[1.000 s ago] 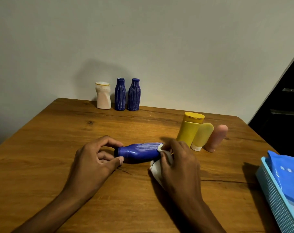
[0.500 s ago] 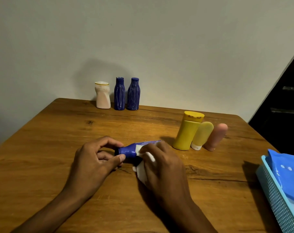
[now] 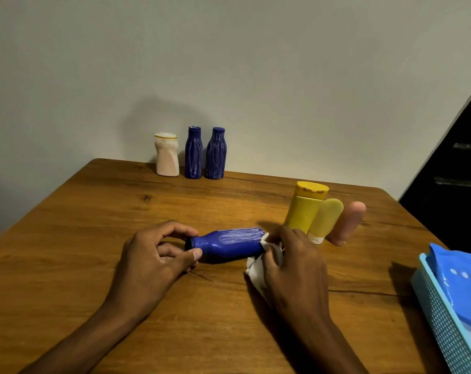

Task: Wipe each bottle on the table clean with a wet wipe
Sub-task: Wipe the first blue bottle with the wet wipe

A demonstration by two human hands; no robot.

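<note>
Here, both hands — left hand (image 3: 150,256), right hand (image 3: 293,261) — grip the blue bottle (image 3: 229,245).

dim, warm lighting; soft shadows fall on the far pale plaster wall (image 3: 283,76); wide-angle bending at edges.

Table (image 3: 99,238): brown wood, visible grain, one dark knot toward the far left, a thin dark crack running along the near right part.
Wall (image 3: 229,63): plain, pale grey-green, directly behind the table's far edge.
Basket (image 3: 444,327): light blue plastic, perforated side, at the table's right edge, partly out of frame.
Packet (image 3: 463,287): blue, glossy, a row of small pale dots on its face, lying in the basket.
Dark opening (image 3: 455,163): upper right, two dim horizontal bars inside.
</note>
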